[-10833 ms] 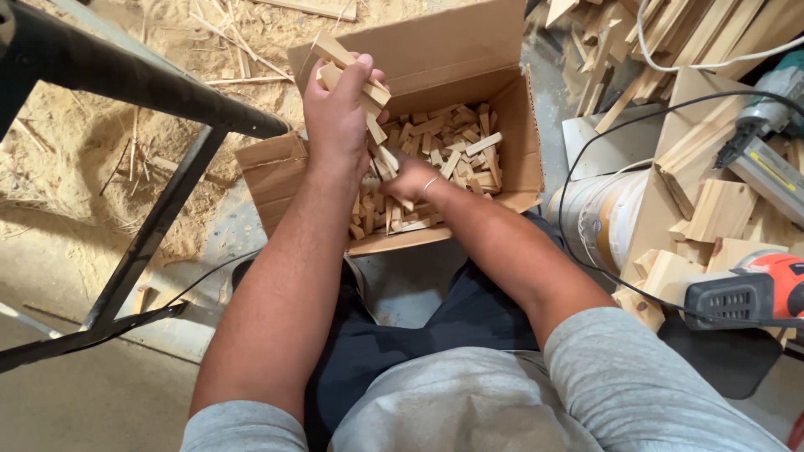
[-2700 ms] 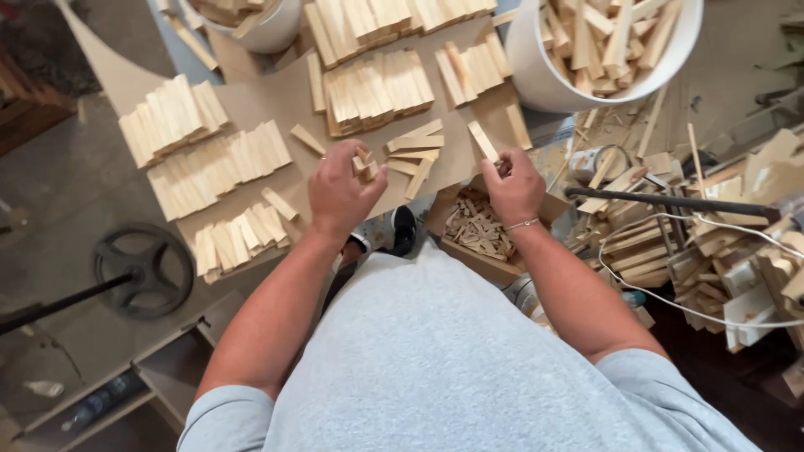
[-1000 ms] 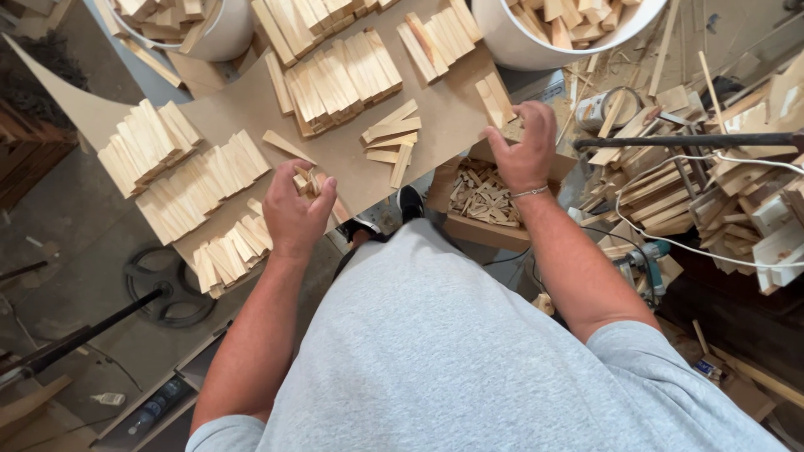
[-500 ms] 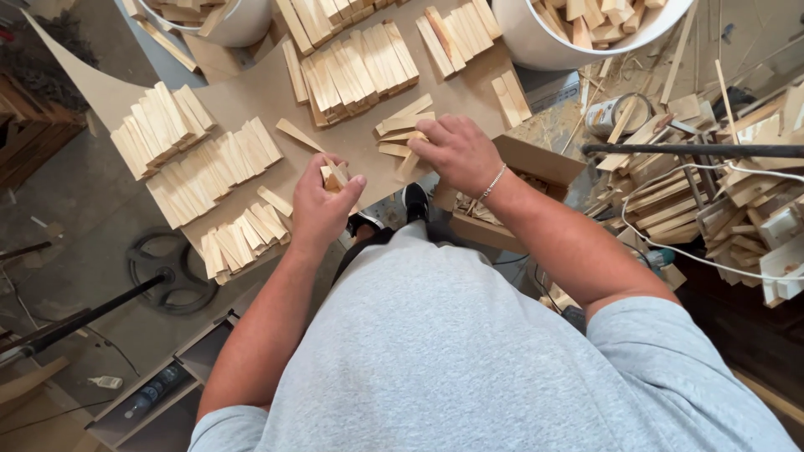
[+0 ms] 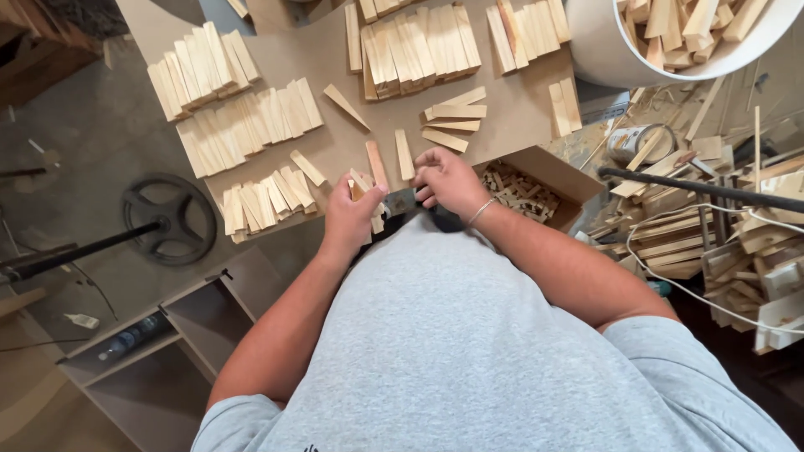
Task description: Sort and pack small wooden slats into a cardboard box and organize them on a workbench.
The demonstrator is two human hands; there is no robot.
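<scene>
Down at the near edge of the flat brown cardboard sheet (image 5: 335, 151), our left hand (image 5: 352, 219) is clutching a small bunch of pale wooden wedge pieces (image 5: 365, 186) while our right hand (image 5: 448, 180), fingers curled narrow, touches the cardboard right beside it, next to the open cardboard box of little wood offcuts (image 5: 523, 188).

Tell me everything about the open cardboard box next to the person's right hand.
The cardboard box is small, brown and plain, with its flaps folded open. It sits low beside the flat cardboard sheet, just right of the right hand, which does not touch it. It holds a jumble of short pale wood pieces. The forearm hides its near corner.
</scene>
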